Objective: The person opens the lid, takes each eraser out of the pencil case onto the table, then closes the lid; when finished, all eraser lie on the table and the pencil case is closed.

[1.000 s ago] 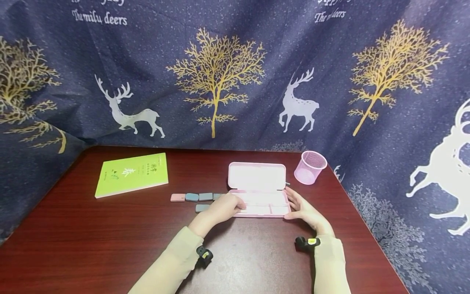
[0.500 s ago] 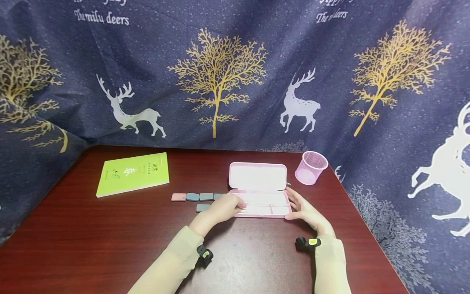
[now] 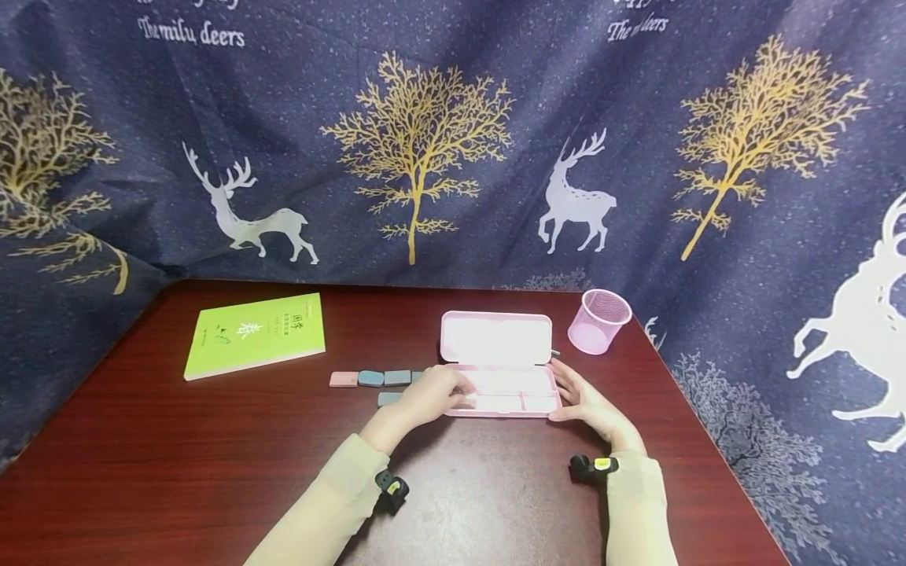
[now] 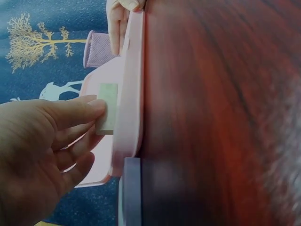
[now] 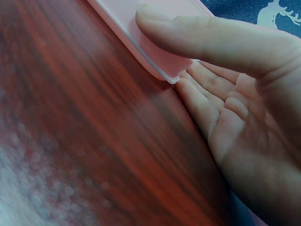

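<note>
A pink pencil case (image 3: pixel 502 404) lies on the table with its lid (image 3: pixel 495 339) raised at the back. Over the left end of the case, my left hand (image 3: pixel 432 393) pinches a pale green eraser (image 4: pixel 108 108) between thumb and fingers. The left wrist view has this eraser at the case's rim; whether it touches the case I cannot tell. My right hand (image 3: pixel 589 405) holds the right end of the case, thumb (image 5: pixel 188 35) at the front corner and the other fingers along the side. Part of the case's left end is hidden behind my left hand.
Left of the case lie a pink eraser (image 3: pixel 343 379) and several blue-grey erasers (image 3: pixel 371 378), some partly behind my left hand. A green book (image 3: pixel 255 334) lies at the back left. At the back right stands a pink mesh pen cup (image 3: pixel 598 322).
My left hand has risen slightly and shifted a little left over the case. My right hand, the case and the loose erasers stay in place.
</note>
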The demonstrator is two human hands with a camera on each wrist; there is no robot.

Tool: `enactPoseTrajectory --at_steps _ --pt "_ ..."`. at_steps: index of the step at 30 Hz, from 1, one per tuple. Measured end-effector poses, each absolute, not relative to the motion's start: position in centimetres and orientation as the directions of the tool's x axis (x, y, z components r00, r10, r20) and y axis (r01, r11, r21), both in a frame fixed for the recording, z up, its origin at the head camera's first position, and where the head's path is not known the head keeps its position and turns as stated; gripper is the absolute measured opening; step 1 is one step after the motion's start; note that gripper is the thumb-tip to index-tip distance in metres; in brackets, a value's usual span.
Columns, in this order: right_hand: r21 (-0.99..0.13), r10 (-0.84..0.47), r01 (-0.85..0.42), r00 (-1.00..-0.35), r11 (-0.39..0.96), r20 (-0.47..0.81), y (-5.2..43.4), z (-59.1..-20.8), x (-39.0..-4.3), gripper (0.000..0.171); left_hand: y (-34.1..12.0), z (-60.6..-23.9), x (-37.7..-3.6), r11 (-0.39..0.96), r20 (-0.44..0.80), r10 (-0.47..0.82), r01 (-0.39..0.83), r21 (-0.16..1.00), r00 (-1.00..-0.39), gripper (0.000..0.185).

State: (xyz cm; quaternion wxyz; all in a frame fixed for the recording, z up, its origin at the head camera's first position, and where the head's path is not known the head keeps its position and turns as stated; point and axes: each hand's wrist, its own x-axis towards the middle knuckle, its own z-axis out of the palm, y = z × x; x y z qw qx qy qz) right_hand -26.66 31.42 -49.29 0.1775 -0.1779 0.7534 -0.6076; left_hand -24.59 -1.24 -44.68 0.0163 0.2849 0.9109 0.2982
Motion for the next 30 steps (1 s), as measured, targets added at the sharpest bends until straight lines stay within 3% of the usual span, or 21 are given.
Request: enactPoseTrajectory --at_steps 15,30 --pt "-0.975 -0.489 -0.063 -0.871 0.213 -0.050 31.5 -49.3 -26.7 0.103 -5.8 -43.1 -25.1 0.653 0.226 0.511 0.545 0.526 -0.829 0.019" --pt "-0.972 -0.487 -0.058 -0.871 0.226 -0.061 31.5 -49.3 -26.5 0.102 -13.4 -44.3 -25.2 0.667 0.129 0.432 0.412 0.620 -0.893 0.017"
